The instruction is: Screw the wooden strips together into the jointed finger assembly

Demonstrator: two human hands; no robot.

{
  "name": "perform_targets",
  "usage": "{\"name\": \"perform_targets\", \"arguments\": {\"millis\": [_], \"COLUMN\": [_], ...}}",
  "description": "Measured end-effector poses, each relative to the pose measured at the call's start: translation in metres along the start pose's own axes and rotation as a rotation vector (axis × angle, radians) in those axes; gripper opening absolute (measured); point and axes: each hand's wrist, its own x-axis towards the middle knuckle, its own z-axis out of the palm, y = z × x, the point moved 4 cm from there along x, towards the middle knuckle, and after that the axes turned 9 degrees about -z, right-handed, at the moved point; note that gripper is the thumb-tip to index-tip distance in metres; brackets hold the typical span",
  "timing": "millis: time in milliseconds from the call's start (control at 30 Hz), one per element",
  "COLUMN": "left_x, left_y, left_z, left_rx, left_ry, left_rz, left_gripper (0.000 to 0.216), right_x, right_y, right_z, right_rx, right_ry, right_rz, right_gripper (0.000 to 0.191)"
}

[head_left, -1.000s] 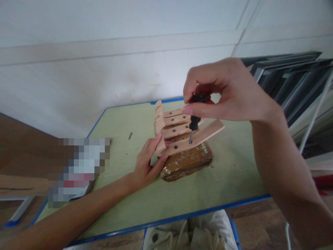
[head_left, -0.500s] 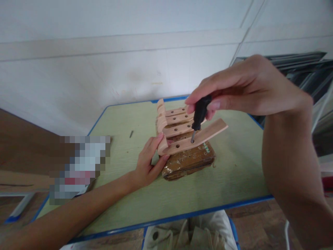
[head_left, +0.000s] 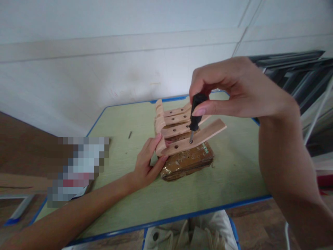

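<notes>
A wooden rack of several curved slats with holes (head_left: 182,133) sits on a brown taped block (head_left: 187,163) in the middle of the green table (head_left: 125,118). My left hand (head_left: 147,163) grips the rack's near left end, thumb and fingers pressed around the lowest slat. My right hand (head_left: 234,92) hovers above the rack and pinches the black handle of a small screwdriver (head_left: 195,114) between thumb and fingers. The screwdriver stands nearly upright with its tip in a hole of the front slat.
A small dark screw (head_left: 130,134) lies on the table left of the rack. A blurred patch (head_left: 78,166) covers the table's left edge. Dark metal frames (head_left: 293,76) lean at the right behind the table. The blue table edge (head_left: 182,217) runs close to me.
My right hand has shifted its fingers around the screwdriver handle, rolling it between them, while the tip stays in the same hole. My left hand and the rack have stayed put.
</notes>
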Motion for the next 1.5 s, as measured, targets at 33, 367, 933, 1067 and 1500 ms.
{"name": "perform_targets", "arguments": {"millis": [33,367,933,1067,1500], "left_x": [0.000,-0.002,-0.001,-0.003,-0.004], "left_y": [0.000,-0.002,-0.001,-0.004,-0.005], "left_z": [0.000,0.001,-0.002,-0.002,0.000], "left_rx": [-0.008,0.008,0.034,0.014,-0.011], "left_ry": [-0.003,0.006,0.008,0.014,0.000], "left_rz": [0.004,-0.012,0.006,-0.006,-0.019], "left_gripper": [0.065,0.064,0.065,0.065,0.067], "right_x": [0.001,0.007,-0.003,-0.011,-0.006], "right_y": [-0.001,-0.013,-0.008,-0.011,0.007], "right_z": [0.000,0.002,-0.003,-0.011,-0.012], "right_rx": [-0.043,-0.205,0.076,0.106,-0.134], "right_ry": [-0.004,-0.025,-0.102,-0.106,-0.041], "right_rz": [-0.006,-0.027,-0.016,0.019,0.040], "right_gripper": [0.022,0.043,0.014,0.019,0.021]}}
